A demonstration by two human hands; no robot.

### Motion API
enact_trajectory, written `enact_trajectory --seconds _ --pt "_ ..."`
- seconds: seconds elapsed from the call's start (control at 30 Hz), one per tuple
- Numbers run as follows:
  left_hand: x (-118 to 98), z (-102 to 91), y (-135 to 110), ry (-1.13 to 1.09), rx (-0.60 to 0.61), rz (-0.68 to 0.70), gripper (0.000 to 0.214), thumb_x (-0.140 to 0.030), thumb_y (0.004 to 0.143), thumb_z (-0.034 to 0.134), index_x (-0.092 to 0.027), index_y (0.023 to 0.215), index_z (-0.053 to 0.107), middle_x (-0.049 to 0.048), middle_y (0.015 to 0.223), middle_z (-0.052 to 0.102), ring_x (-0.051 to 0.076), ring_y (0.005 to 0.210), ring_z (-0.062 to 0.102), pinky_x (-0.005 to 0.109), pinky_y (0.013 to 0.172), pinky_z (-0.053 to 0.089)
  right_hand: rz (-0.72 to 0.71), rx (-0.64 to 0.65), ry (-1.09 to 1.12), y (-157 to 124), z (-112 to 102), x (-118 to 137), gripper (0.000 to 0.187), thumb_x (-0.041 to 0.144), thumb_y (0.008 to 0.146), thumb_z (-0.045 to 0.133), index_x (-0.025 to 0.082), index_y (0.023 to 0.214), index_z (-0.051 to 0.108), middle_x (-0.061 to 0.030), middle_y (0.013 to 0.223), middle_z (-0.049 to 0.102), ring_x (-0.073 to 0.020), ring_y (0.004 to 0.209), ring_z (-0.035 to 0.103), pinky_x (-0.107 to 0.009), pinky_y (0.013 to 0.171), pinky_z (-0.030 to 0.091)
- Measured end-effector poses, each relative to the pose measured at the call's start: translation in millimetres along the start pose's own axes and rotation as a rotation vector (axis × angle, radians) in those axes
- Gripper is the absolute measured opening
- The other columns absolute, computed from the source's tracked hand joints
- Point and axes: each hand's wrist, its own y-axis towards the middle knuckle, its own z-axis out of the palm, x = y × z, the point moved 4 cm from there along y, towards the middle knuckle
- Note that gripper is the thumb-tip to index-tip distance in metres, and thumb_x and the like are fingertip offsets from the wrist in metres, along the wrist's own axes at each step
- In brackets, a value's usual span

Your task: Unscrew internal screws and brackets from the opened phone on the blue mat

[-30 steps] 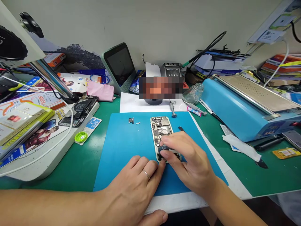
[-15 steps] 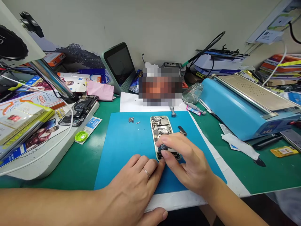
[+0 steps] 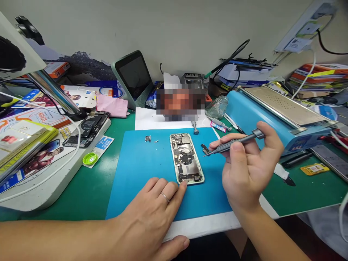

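An opened phone (image 3: pixel 188 159) lies on the blue mat (image 3: pixel 136 170), its inner parts facing up. The index fingertip of my left hand (image 3: pixel 154 206) rests on its lower edge; the fingers are extended, the thumb stands apart, and nothing is held. To the right of the phone, my right hand (image 3: pixel 247 170) is closed around a grey precision screwdriver (image 3: pixel 227 145). Its tip points left and down, close to a small dark phone part (image 3: pixel 204 148) on the mat; whether they touch I cannot tell. A small metal part (image 3: pixel 147 139) and a tiny light piece (image 3: pixel 156 141) lie up and left.
At the right stands a blue machine (image 3: pixel 261 119) with a metal top. A glass jar (image 3: pixel 217 106) and another screwdriver (image 3: pixel 195 127) sit behind the mat. On the left are a white stand base (image 3: pixel 58 181), a green cap (image 3: pixel 89 158) and another phone assembly (image 3: pixel 87 128).
My right hand has lifted off the phone and moved right, tilting the screwdriver from upright to nearly level. My left hand stays at the phone's lower edge. The view has shifted slightly.
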Motion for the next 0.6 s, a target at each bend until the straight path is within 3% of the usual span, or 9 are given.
enact_trajectory --seconds 0.17,0.27,0.37,0.43,0.53,0.6 --pt "2 8.1 -1 0.035 -0.034 0.019 0.082 -0.049 0.097 0.065 -0.006 0.161 0.036 0.0167 0.128 0.062 0.034 0.109 0.059 0.055 0.097 0.051 -0.105 0.072 -0.133 12 -26 -1 0.056 0.021 0.103 0.061 0.036 0.154 0.042 -0.0010 0.098 0.072 -0.0194 0.081 0.074 -0.040 0.082 0.066" --pt "4 15.4 -4 0.031 -0.130 0.044 0.083 -0.049 0.096 0.064 -0.010 0.162 0.032 0.0157 0.127 0.061 0.033 0.105 0.058 0.055 0.095 0.050 -0.060 0.164 -0.332 26 -47 -12 0.045 0.025 0.104 0.060 0.030 0.147 0.052 -0.0050 0.108 0.076 -0.0218 0.095 0.076 -0.038 0.084 0.066" --pt "5 19.6 -7 0.015 -0.178 0.053 0.082 -0.047 0.097 0.062 -0.014 0.164 0.028 0.0154 0.129 0.059 0.032 0.106 0.057 0.053 0.097 0.049 -0.168 0.448 -0.590 42 -53 -25 0.024 0.025 0.104 0.058 0.027 0.126 0.068 -0.0084 0.117 0.078 -0.0276 0.110 0.075 -0.046 0.094 0.064" --pt "5 18.8 -8 0.013 -0.191 0.052 0.082 -0.047 0.098 0.063 -0.015 0.164 0.027 0.0150 0.129 0.059 0.032 0.107 0.057 0.052 0.097 0.049 -0.274 0.633 -0.639 50 -52 -35 0.024 0.022 0.105 0.052 0.024 0.120 0.071 -0.0097 0.116 0.079 -0.0285 0.111 0.076 -0.050 0.096 0.064" --pt "2 12.7 -7 0.024 -0.192 0.052 0.083 -0.048 0.096 0.065 -0.014 0.163 0.029 0.0151 0.129 0.059 0.032 0.106 0.058 0.053 0.097 0.049 -0.340 0.756 -0.623 57 -50 -52 0.024 0.018 0.102 0.052 0.025 0.101 0.075 -0.0056 0.114 0.081 -0.0271 0.116 0.075 -0.054 0.105 0.062" --pt "0 7.5 -5 0.032 -0.163 0.048 0.083 -0.047 0.095 0.068 -0.012 0.161 0.033 0.0154 0.129 0.060 0.032 0.107 0.059 0.053 0.098 0.050 -0.378 0.789 -0.620 57 -50 -62 0.026 0.013 0.099 0.051 0.023 0.101 0.075 -0.0075 0.121 0.080 -0.0282 0.124 0.072 -0.056 0.107 0.061"
